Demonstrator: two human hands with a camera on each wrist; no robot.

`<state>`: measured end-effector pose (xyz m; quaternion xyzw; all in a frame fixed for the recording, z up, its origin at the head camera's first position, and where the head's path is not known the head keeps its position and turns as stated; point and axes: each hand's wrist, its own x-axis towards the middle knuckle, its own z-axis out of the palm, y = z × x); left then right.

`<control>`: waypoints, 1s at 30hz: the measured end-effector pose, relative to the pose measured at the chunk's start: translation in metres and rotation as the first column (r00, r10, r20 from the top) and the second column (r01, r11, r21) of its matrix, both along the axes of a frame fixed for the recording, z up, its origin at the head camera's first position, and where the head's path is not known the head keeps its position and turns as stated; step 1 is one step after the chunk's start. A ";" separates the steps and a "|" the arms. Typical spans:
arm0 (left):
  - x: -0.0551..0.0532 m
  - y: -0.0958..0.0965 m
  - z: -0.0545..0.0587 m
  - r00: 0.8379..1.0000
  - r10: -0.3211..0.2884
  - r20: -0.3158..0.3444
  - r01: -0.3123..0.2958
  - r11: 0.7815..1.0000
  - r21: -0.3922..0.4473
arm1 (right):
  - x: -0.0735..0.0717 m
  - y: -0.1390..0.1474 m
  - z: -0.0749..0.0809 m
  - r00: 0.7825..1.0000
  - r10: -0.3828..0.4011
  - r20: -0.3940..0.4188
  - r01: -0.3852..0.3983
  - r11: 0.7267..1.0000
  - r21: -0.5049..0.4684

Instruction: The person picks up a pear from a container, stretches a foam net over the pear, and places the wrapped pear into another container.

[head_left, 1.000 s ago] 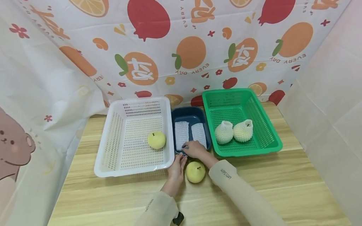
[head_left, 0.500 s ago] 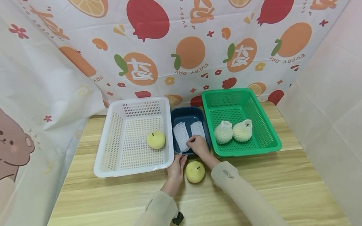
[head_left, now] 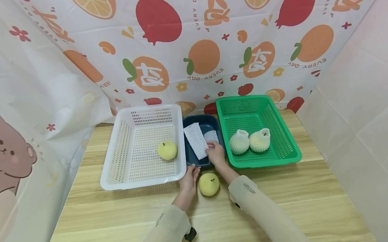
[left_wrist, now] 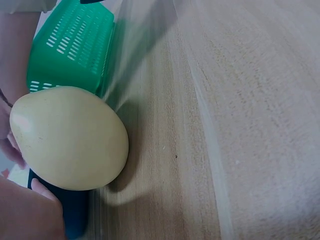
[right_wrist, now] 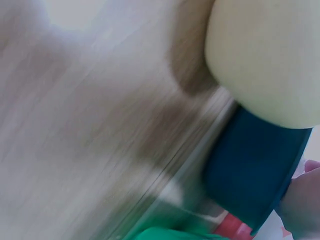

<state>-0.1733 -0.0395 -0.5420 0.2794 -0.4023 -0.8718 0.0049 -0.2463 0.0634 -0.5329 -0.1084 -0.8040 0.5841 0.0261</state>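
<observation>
My right hand (head_left: 216, 154) pinches a white foam net sleeve (head_left: 195, 140) by its near end, over the dark blue tray (head_left: 190, 151). The sleeve slants across the tray, its far end near the left rim. A second foam net (head_left: 211, 135) lies flat in the tray, partly hidden by the hand. My left hand (head_left: 188, 182) touches the tray's front rim with its fingertips, fingers fairly straight. Between my wrists a bare yellow pear (head_left: 209, 184) stands on the table; it looms large in the left wrist view, with the blue tray (left_wrist: 75, 212) behind it.
A white basket (head_left: 115, 169) at left holds one bare pear (head_left: 167, 150). At right, a green basket (head_left: 286, 144) holds two pears (head_left: 239, 142) in foam nets. Both baskets flank the tray closely. A printed curtain (head_left: 175, 61) hangs behind the wooden table (head_left: 126, 217).
My right hand has taken hold of the left foam net and moved slightly right and away from me. The net has turned to a slant. My left hand has stayed at the rim.
</observation>
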 end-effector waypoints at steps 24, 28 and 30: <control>0.004 -0.006 0.004 0.990 -0.092 0.105 0.084 0.993 0.078 | 0.041 0.015 0.039 0.997 0.050 -0.054 -0.067 0.920 -0.385; 0.007 -0.008 0.008 0.988 -0.116 0.098 0.102 0.985 0.141 | 0.044 0.018 0.041 0.996 0.068 -0.061 -0.087 0.914 -0.397; 0.010 -0.008 0.011 0.989 -0.125 0.083 0.110 0.980 0.167 | 0.046 0.019 0.041 0.995 0.078 -0.057 -0.094 0.909 -0.405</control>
